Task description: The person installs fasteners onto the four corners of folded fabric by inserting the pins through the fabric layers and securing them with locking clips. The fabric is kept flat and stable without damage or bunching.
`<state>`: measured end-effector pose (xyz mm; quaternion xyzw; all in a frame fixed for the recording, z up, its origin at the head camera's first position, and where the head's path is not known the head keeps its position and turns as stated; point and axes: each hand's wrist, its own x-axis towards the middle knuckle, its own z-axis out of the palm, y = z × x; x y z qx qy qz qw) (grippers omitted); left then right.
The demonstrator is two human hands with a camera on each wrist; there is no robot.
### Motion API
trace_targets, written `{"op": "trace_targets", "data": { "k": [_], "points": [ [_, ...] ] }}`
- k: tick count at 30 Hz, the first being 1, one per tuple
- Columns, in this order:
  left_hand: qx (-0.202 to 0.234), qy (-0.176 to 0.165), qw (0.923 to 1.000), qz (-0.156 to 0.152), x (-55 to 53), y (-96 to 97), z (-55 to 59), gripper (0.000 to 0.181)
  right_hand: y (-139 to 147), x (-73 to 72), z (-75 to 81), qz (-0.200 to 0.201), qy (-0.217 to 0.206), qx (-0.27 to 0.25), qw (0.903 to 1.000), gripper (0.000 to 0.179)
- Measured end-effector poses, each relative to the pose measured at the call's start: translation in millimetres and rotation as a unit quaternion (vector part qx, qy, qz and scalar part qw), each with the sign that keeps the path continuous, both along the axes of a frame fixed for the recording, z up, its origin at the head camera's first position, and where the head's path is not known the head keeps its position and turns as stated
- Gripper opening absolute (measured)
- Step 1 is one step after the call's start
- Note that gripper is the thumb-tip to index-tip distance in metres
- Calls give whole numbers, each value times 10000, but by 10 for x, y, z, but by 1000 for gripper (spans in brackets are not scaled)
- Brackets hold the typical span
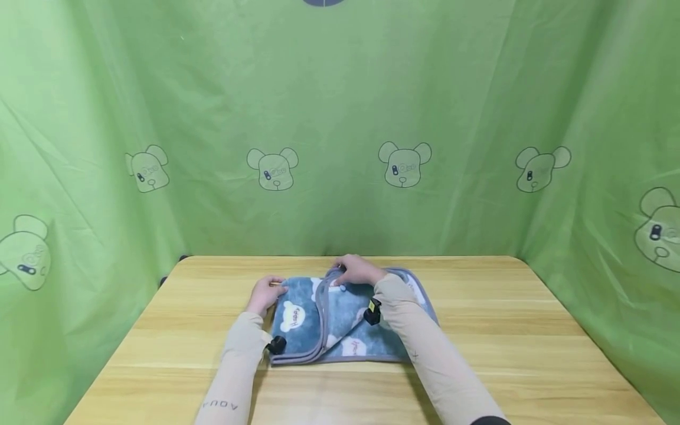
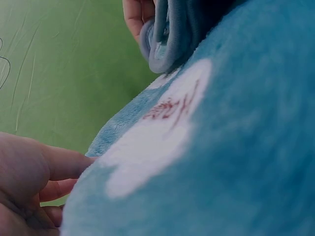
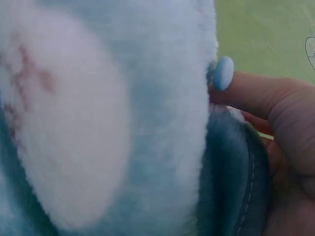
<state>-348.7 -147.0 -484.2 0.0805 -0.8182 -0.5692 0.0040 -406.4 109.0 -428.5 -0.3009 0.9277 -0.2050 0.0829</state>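
A fluffy blue blanket (image 1: 297,298) with white bear-head prints and grey trim lies folded on the wooden table. At its far left corner, my left hand (image 1: 264,293) pinches the folded edge; the thumb meets the fleece (image 2: 236,137) in the left wrist view, with the other fingers partly hidden behind it. My right hand (image 1: 357,270) grips the trimmed layers near the middle of the far edge, lifting a flap that slants across the blanket. Beside the right thumb, a small light-blue button (image 3: 224,73) shows on the cloth.
The pale wooden table (image 1: 504,330) extends to both sides and in front of the blanket. Green curtains (image 1: 340,206) printed with bear faces hang behind it and at either side. Small black cameras (image 1: 373,311) are strapped on both wrists.
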Motion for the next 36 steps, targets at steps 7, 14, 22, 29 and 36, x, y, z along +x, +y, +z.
{"op": "trace_targets", "data": {
  "k": [7, 14, 22, 29, 36],
  "points": [
    [-3, -18, 10000, 29, 27, -14, -11, 30, 28, 19, 34, 268, 223, -202, 9992, 28],
    [-17, -4, 10000, 33, 39, -19, -6, 29, 201, 127, 279, 487, 406, -643, 9959, 21],
    [-20, 29, 10000, 55, -6, -32, 13, 29, 569, 478, 667, 656, 527, -792, 9933, 17],
    [-127, 13, 9999, -3, 14, -21, 28, 30, 1017, 988, 741, 996, 353, -705, 9919, 22],
    [-219, -16, 9997, -56, 27, -15, 32, 30, 1282, 1518, 485, 1272, 1258, -242, 9836, 33]
  ]
}}
